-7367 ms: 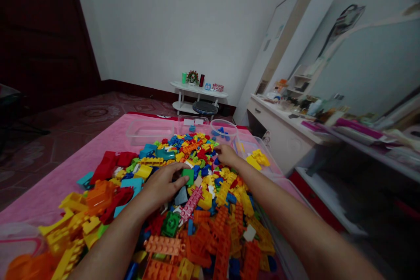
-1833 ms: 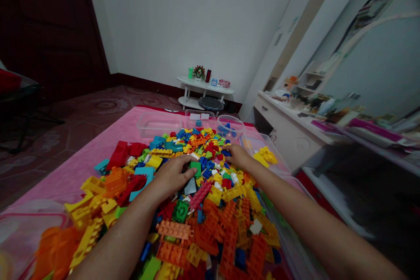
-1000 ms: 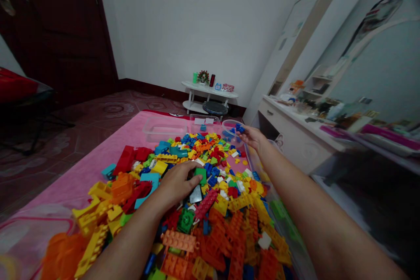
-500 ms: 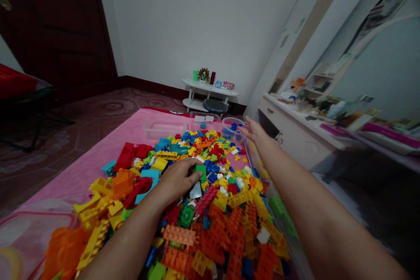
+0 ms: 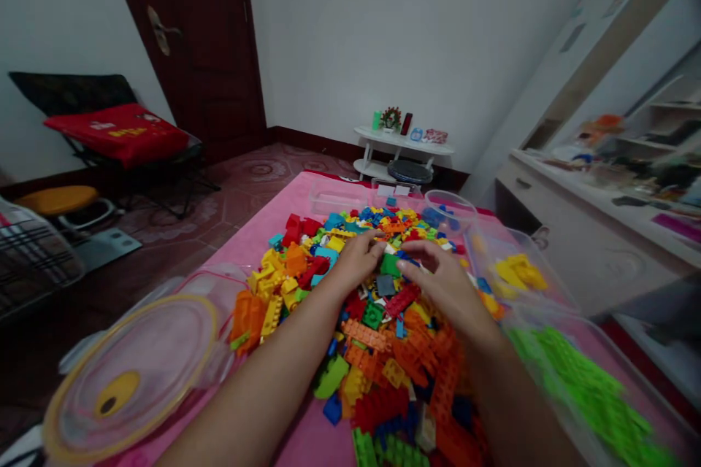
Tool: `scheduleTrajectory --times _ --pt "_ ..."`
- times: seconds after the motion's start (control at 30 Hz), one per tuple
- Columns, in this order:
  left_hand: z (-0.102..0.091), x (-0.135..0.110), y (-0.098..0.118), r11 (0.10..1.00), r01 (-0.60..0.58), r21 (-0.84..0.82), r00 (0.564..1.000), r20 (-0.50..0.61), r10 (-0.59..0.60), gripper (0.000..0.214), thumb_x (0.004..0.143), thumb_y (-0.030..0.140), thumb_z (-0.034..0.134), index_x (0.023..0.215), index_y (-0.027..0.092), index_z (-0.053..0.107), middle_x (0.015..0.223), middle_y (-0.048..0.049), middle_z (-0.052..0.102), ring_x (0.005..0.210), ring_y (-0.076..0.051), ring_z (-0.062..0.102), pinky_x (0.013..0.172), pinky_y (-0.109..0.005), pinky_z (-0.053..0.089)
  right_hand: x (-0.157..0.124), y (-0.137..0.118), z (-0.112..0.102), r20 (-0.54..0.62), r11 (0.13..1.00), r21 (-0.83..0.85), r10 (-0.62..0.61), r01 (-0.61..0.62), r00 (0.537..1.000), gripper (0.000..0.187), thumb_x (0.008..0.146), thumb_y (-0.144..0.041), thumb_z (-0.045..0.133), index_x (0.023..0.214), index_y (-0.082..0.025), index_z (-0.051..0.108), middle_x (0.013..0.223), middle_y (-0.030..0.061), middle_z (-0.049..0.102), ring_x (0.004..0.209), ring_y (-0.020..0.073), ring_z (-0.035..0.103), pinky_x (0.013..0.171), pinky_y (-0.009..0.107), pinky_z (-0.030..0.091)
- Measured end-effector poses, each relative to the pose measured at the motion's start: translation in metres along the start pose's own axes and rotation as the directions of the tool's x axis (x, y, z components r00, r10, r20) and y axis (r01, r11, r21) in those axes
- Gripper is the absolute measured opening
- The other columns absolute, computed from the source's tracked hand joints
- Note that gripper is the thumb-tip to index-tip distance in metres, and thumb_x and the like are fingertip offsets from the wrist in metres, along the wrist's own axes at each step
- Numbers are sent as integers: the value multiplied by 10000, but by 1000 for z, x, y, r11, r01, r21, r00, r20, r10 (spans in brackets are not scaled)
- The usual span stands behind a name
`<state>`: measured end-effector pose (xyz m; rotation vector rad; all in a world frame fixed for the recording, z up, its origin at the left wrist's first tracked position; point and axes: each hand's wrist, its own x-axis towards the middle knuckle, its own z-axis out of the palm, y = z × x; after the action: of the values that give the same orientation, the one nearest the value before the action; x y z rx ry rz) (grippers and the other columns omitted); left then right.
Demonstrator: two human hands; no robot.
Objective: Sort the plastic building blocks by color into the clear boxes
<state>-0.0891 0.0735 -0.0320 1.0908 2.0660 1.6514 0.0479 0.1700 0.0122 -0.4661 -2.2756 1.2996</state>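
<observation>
A green toy building block point(image 5: 391, 264) sits between my two hands over a heap of mixed plastic building blocks. My left hand point(image 5: 358, 259) is closed at its left side, thumb and fingertips against it. From the right comes my right hand point(image 5: 443, 281), its fingers curved and apart, the thumb tip beside the green block; whether it touches cannot be made out. Just below lies a grey block point(image 5: 385, 284), with a red studded block point(image 5: 402, 300) and a dark green block point(image 5: 373, 315) nearby.
On the right, clear bins hold light green blocks point(image 5: 591, 387) and yellow blocks point(image 5: 520, 273). A round tub point(image 5: 450, 206) with blue blocks and a clear rectangular box point(image 5: 338, 198) stand at the far end. A yellow-rimmed lid point(image 5: 131, 372) lies at the left on the pink surface point(image 5: 268, 211).
My right hand has come back from the round tub to beside the green block. My left hand stays at that block. The view has swung left.
</observation>
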Motion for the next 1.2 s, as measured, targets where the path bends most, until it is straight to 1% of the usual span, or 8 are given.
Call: scheduleTrajectory --times 0.17,0.37,0.57,0.67,0.77,0.93,1.07,1.2 --pt "-3 9 21 972 19 -235 991 -127 -50 308 881 231 393 1102 119 576 957 -97 680 776 -158 663 716 -287 539 -21 12 26 68 913 -364 -172 185 983 365 706 -350 671 1039 -219 598 1191 79 587 1123 262 521 961 430 390" --pt "-14 -3 72 927 7 -375 998 -56 -30 279 888 246 419 1036 111 614 975 -106 691 799 -145 670 735 -266 530 -8 31 25 152 803 -536 -212 261 965 222 790 -354 568 945 -215 646 1167 80 595 1066 250 544 925 405 393" --pt "-85 -41 80 977 -198 -76 978 -82 192 243 800 292 588 987 163 674 1027 -83 692 930 -172 632 824 -293 486 -7 31 17 84 755 -628 -177 190 981 174 796 -326 557 896 -217 648 1049 63 632 1001 243 559 898 403 389" --pt "-130 -50 68 998 -60 17 981 -182 62 233 740 294 647 911 142 688 922 -79 704 853 -168 635 782 -294 486 -15 17 21 10 767 -609 -248 203 969 187 793 -315 571 928 -217 655 1126 85 613 1061 273 531 939 446 360" --pt "-151 -48 62 980 -36 -194 935 -352 -36 259 721 309 655 915 138 664 895 -71 700 781 -135 637 711 -256 491 -30 -11 37 23 822 -483 -332 301 943 198 811 -314 565 958 -214 653 1172 92 598 1114 274 508 979 452 341" --pt "-118 -29 74 818 -204 -538 925 -379 -18 239 730 299 649 918 153 632 852 -47 696 725 -103 637 667 -215 493 -62 -48 75 337 916 -137 -315 377 887 241 808 -217 555 1037 -231 630 1263 62 543 1175 206 502 1011 358 366" --pt "-77 -15 92 706 -205 -678 959 -283 6 214 777 301 615 925 148 624 854 -48 691 706 -102 639 638 -203 496 -76 -46 88 487 932 -87 -269 353 831 360 728 -154 601 1082 -216 605 1246 65 554 1163 212 505 1004 345 377" --pt "-58 -9 115 600 -227 -767 956 -293 -14 261 841 340 535 1007 155 614 955 -64 685 783 -123 655 634 -189 485 -79 -39 90 566 945 -90 -210 313 797 502 667 -144 623 1163 -192 556 1153 82 610 1067 240 553 928 347 419"
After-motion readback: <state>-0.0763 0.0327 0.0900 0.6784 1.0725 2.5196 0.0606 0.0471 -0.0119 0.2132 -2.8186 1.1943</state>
